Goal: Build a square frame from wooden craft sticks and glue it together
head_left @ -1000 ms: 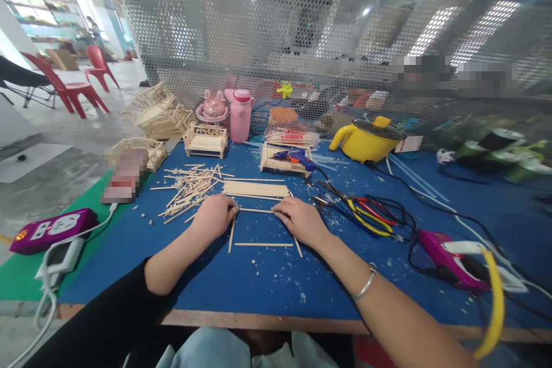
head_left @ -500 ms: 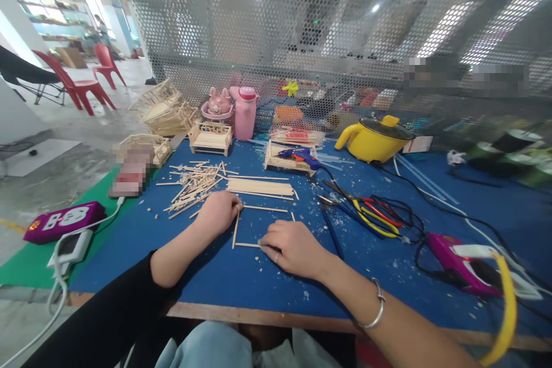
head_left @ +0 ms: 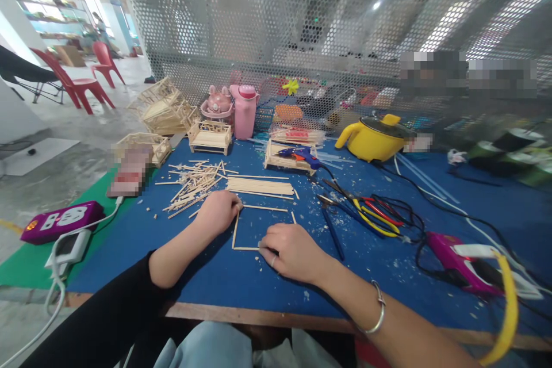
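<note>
Thin wooden sticks lie on the blue table mat in a rectangular outline. My left hand [head_left: 219, 210] is closed, its fingertips pinching the far end of the left side stick [head_left: 236, 232], by the left end of the far stick [head_left: 268, 208]. My right hand [head_left: 295, 250] has its thumb and fingers closed on the near stick [head_left: 245, 249] and covers its right part. The near stick's left end meets the lower end of the left side stick at a corner. A right side stick [head_left: 294, 217] shows only its tip above my right hand.
Behind my hands are a row of sticks [head_left: 259, 186] and a loose stick pile [head_left: 196, 187]. A blue glue gun [head_left: 306, 156] rests on a small wooden frame. Pliers [head_left: 375, 218] and cables lie right, near a yellow pot [head_left: 371, 141]. A small wooden bench [head_left: 210, 138] stands at the back.
The near stick has shifted slightly toward me with my right hand, and its left end now lines up with the left side stick's lower end. My left hand stays in place.
</note>
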Motion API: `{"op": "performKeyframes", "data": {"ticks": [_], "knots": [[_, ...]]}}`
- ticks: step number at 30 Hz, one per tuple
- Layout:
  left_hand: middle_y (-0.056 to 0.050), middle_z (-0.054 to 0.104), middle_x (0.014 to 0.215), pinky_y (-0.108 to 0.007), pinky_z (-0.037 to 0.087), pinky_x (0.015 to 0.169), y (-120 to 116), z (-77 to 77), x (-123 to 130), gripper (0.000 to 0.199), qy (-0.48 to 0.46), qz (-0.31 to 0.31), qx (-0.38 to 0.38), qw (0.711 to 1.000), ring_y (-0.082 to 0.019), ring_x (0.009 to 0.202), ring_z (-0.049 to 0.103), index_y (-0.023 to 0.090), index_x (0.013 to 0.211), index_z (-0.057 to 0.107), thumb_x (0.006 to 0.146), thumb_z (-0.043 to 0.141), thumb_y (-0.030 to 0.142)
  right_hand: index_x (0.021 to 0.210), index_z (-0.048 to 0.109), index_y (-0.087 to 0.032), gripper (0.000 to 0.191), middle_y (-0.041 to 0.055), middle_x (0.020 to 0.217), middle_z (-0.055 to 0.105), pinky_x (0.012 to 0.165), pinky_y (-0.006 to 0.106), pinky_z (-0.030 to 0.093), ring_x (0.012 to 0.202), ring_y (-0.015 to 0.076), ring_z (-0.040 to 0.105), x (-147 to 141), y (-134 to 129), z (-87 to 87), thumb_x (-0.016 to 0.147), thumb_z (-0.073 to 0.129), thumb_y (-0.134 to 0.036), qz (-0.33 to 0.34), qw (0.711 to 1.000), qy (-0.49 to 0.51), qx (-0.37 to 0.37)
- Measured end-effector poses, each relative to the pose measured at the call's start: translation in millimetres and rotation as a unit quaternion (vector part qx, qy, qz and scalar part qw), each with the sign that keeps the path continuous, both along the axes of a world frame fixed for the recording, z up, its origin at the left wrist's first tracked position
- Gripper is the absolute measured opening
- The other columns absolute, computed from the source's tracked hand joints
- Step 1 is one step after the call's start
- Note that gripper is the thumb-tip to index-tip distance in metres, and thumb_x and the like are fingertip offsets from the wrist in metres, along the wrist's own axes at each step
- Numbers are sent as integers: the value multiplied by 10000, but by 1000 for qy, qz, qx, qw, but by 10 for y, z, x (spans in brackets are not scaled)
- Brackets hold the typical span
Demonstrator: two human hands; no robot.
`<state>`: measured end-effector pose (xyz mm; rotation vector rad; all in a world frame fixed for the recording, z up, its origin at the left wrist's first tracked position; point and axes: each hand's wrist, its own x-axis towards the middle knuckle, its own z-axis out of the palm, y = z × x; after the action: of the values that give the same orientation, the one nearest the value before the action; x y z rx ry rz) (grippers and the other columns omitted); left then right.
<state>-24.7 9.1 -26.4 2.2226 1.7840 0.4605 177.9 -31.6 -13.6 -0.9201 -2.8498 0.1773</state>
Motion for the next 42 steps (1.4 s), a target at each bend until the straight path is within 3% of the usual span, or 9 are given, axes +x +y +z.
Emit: {"op": "performKeyframes", "data": {"ticks": [5,7,9,12,15,19,24,33,42], "knots": [[-64,711,809,-270,432,711,-1,9,3,235,0,3,-5,1000,-203,794,630,193,764,708,804,486,261,807,680,-180,193,44,749,667,652,258,406,720,157,595,-28,-70,5,843,498,-231,-35,999,5,-18],[-60,711,817,-264,432,708,1,6,0,240,0,3,-4,1000,-199,791,628,195,763,708,805,483,265,944,671,-196,213,46,856,690,711,259,429,788,159,613,58,-78,53,854,484,-246,-65,996,60,-32],[-57,711,827,-257,433,698,4,2,-3,248,2,1,-4,1000,-193,783,626,200,761,709,807,478,274,995,652,-215,230,26,929,695,757,247,436,834,147,619,225,-52,115,859,469,-252,-137,980,138,-43],[-51,710,824,-250,430,687,4,-1,-10,247,7,-5,-2,1000,-187,773,622,204,752,707,802,472,266,834,654,-215,187,-4,777,691,649,225,436,691,132,614,530,25,174,838,477,-274,-298,936,179,-48],[-48,710,805,-253,425,681,-1,4,-17,246,5,-11,-1,1000,-192,771,622,203,744,700,799,466,253,627,619,-209,274,-7,580,635,516,235,374,543,140,567,698,71,151,816,494,-363,-356,927,83,-88],[-45,715,822,-256,428,700,-5,11,-21,252,0,-8,-5,1000,-197,788,626,202,753,704,801,466,271,521,585,-215,356,9,533,621,469,247,310,514,153,558,587,51,78,794,517,-432,-365,926,-7,-93],[-39,717,813,-249,428,688,2,4,-20,247,2,-4,-6,1000,-194,784,629,207,752,706,798,471,268,515,609,-213,260,38,582,647,481,256,300,586,183,603,377,34,81,755,556,-301,-369,926,-60,-48],[-40,713,805,-250,423,684,13,-17,-21,236,-6,-6,0,1000,-193,777,626,207,732,701,792,477,251,526,599,-211,282,26,570,641,485,238,306,537,148,564,334,76,90,775,506,-305,-349,933,-27,-88],[-39,712,803,-255,419,689,12,-34,-25,234,-6,-10,6,1000,-197,782,625,211,723,697,788,473,230,540,594,-208,290,20,573,625,483,240,296,523,139,537,339,74,62,791,500,-318,-324,942,-19,-82]]}}
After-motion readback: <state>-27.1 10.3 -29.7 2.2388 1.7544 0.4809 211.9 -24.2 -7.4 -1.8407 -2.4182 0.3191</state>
